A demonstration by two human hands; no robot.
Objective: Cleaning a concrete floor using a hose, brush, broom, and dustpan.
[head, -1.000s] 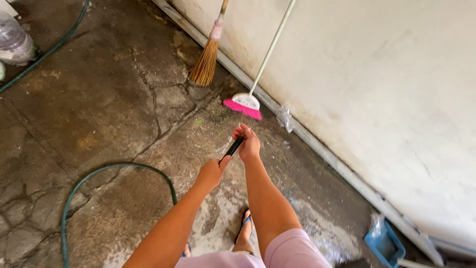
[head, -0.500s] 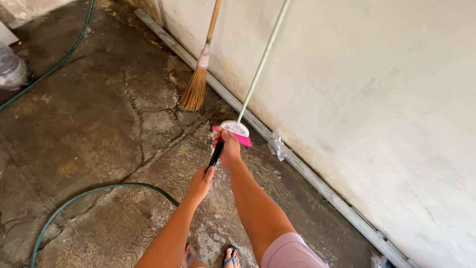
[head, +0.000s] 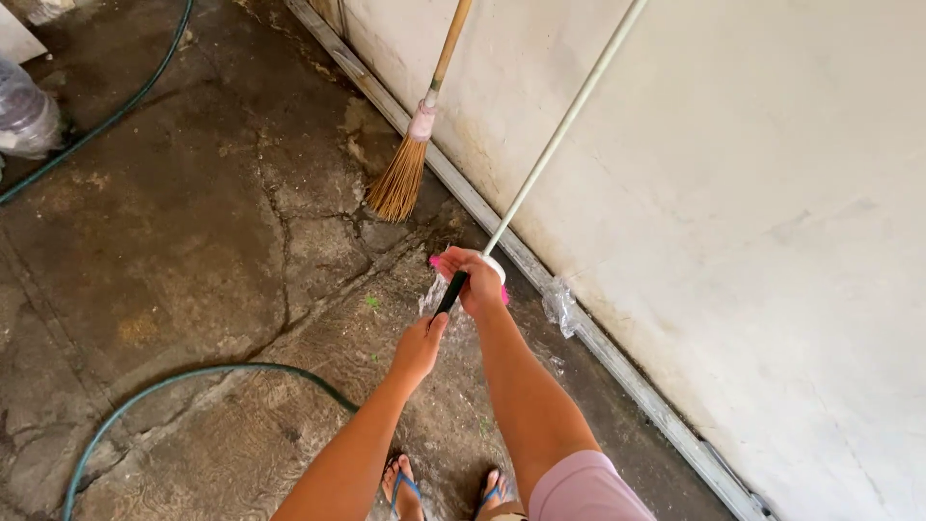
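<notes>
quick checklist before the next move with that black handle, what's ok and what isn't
1. Both hands on the black handle: ok. The right hand wraps its upper end and the left hand holds its lower end.
2. What is on the handle's far end: cannot tell, the hands hide it.
3. Room ahead: not ok. The pink broom leaning on the wall sits right behind the right hand.
4. Straw broom: ok, further off by the wall.
5. Footing: not ok. The concrete floor looks wet, and the feet are in flip-flops.
6. Green hose: ok, curves left of the feet.
</notes>
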